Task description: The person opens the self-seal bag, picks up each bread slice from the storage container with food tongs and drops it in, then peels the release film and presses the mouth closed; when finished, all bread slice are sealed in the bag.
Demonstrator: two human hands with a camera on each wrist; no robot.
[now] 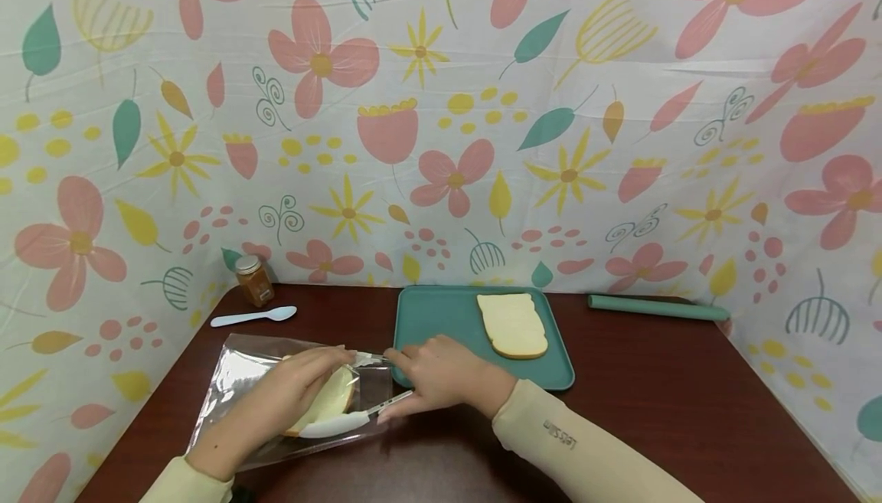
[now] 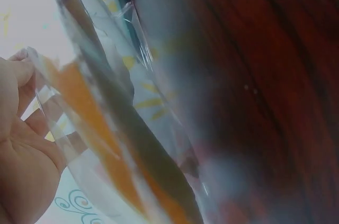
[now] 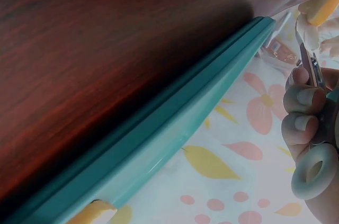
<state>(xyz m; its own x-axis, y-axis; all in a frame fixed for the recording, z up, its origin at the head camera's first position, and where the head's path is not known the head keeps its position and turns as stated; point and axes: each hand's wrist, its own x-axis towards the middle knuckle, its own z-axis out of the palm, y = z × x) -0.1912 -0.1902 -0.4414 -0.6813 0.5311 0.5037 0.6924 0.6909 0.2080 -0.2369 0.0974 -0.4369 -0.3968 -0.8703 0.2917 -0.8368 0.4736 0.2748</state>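
Observation:
In the head view my left hand (image 1: 310, 380) lies over a clear plastic bag (image 1: 227, 365) on the table. The left wrist view shows its thumb and fingers pinching the film of the bag. My right hand (image 1: 444, 377) grips a pair of tongs (image 1: 338, 425) with white tips and metal arms. Those tips lie at either side of a bread slice (image 1: 335, 392) at the bag's mouth, partly covered by my left hand. A ring (image 3: 314, 172) at the end of the tongs shows in the right wrist view. Whether the tips squeeze the slice is unclear.
Behind my right hand is a teal tray (image 1: 441, 311) with another bread slice (image 1: 513, 325) on it. A jar (image 1: 255, 281) and a pale spoon (image 1: 255, 316) sit at the back left. A green roll (image 1: 654, 307) lies along the back right, against a flowered cloth (image 1: 455, 105).

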